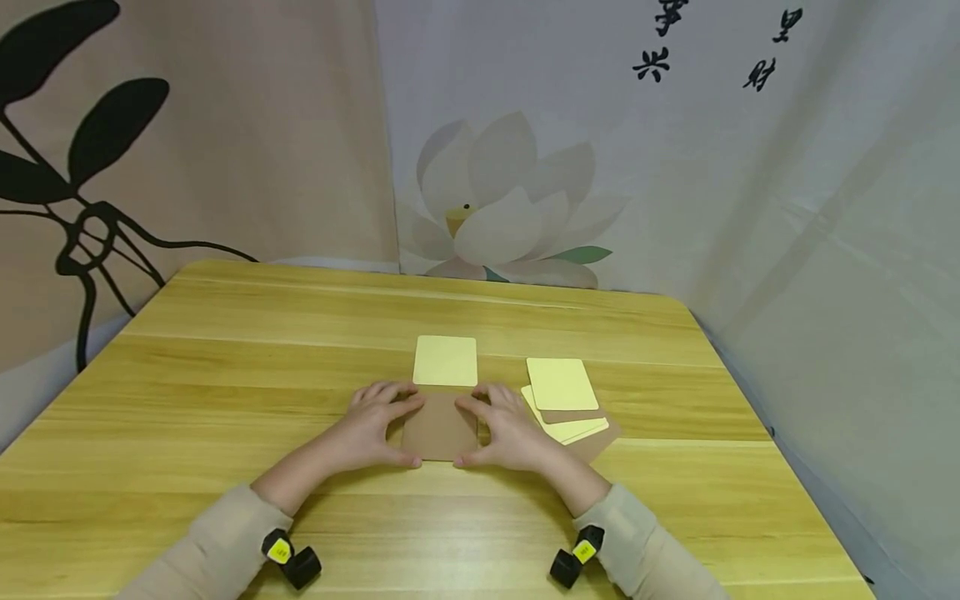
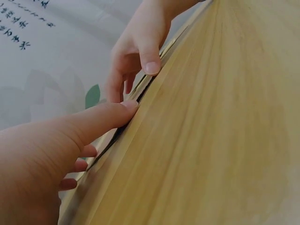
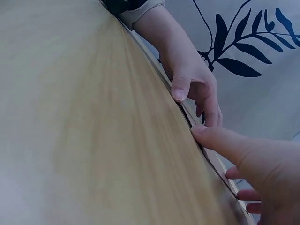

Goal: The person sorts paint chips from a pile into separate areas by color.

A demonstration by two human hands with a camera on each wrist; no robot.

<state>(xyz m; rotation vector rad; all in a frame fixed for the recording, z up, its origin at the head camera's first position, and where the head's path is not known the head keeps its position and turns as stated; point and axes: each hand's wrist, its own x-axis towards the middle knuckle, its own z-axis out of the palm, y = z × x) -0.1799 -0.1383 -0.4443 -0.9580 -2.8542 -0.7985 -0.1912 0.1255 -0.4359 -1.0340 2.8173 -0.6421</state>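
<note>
A brown square card (image 1: 440,427) lies low over the table between both hands, seen nearly edge-on in the wrist views. My left hand (image 1: 371,429) holds its left side, thumb at the near corner and forefinger near the far corner. On the right side my right hand (image 1: 510,433) does the same, thumb tip at the near edge. Both thumbs (image 2: 112,115) press against the near edge in the left wrist view. Just beyond the brown card is a pale yellow card (image 1: 445,361) with rounded corners. Whether other cards lie beneath the brown one is hidden.
To the right, close to the right hand, several overlapping yellow and brown cards (image 1: 562,385) lie in a loose, fanned pile. The wooden table (image 1: 262,358) ends at the back before a hanging cloth (image 1: 300,125) printed with a lotus and leaves.
</note>
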